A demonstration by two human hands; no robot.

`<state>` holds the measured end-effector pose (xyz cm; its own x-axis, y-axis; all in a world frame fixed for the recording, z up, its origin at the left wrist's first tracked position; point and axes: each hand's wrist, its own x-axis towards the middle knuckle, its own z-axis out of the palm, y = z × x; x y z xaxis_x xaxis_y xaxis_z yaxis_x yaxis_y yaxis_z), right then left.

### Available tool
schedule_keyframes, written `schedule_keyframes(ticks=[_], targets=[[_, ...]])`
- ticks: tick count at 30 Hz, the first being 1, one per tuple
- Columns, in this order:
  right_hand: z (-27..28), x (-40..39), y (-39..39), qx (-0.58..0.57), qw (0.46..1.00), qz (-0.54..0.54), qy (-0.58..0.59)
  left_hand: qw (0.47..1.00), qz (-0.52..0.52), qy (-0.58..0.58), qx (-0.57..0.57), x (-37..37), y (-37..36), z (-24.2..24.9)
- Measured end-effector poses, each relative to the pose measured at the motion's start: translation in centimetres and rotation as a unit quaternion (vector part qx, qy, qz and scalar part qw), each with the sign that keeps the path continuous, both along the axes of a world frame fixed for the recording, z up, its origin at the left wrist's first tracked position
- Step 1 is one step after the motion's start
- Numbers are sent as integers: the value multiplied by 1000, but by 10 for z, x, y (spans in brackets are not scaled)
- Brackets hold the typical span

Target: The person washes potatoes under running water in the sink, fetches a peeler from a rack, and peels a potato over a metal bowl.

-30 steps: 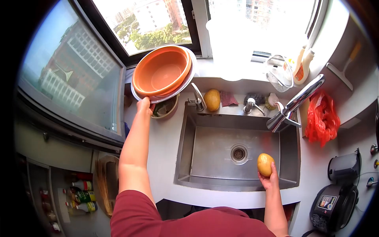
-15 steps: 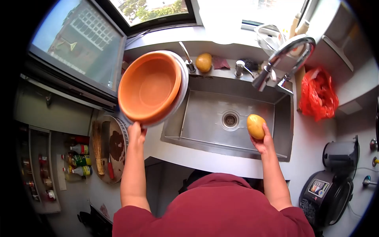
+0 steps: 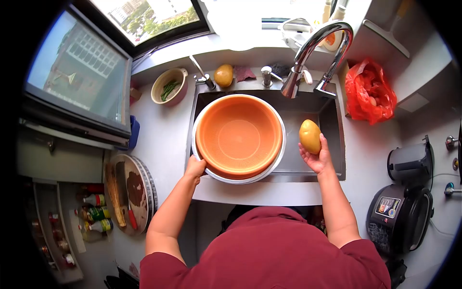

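Observation:
My left hand [image 3: 196, 168] grips the near left rim of a stack of bowls, an orange basin [image 3: 239, 135] set inside a silvery metal one. The stack is over the left part of the steel sink [image 3: 301, 166] and hides the drain. My right hand [image 3: 317, 156] holds a yellow, potato-like item [image 3: 310, 136] over the sink's right part, its fingers curled round the lower side. A similar yellow item [image 3: 224, 75] lies on the ledge behind the sink. The chrome faucet [image 3: 308, 53] arches over the back right of the sink.
A pale bowl with green vegetables [image 3: 169, 90] stands back left. A red plastic bag [image 3: 369, 91] is right of the sink, with a black cooker [image 3: 399, 216] nearer. At left are a round chopping board [image 3: 137, 192] with a knife and brush, an open window and bottles.
The bowl stack has moved right with my left hand, from the left counter to over the sink, uncovering the pale bowl. The view has shifted. My right hand still holds the yellow item.

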<state>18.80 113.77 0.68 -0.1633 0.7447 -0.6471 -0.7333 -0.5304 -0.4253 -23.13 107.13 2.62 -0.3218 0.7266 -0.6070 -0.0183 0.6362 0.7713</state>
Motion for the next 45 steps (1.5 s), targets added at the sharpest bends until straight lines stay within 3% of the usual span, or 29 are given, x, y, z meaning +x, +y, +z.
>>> schedule_keyframes(ticks=[5,9,13,17,22,25,26,29,38,45], targets=[[-21,-10,26,4,999,-39,3,993,-115,20,23,33,54,-9],[-49,-15,43,38,993,-113,6,987,-155,-13,26,36,85,-51],[-80,-3,49,-44,993,-113,0,981,-189,-17,-40,36,106,-96],[-107,1,53,-54,990,-124,-36,972,-229,-23,-57,46,120,-109],[-112,-6,44,-138,977,-132,-99,952,-280,-52,-116,34,140,-159],[-112,-12,42,-168,967,-146,-121,949,-272,135,-80,24,144,-213],[-113,-14,41,-179,964,-154,-125,880,-346,321,-58,28,146,-181],[-111,-11,35,-147,977,-142,-61,869,-262,419,-43,39,140,-162],[-81,-12,14,-154,977,-143,-46,884,-109,438,-125,53,148,-157],[-75,-8,9,-150,978,-144,-35,891,-132,381,-207,45,161,-144]])
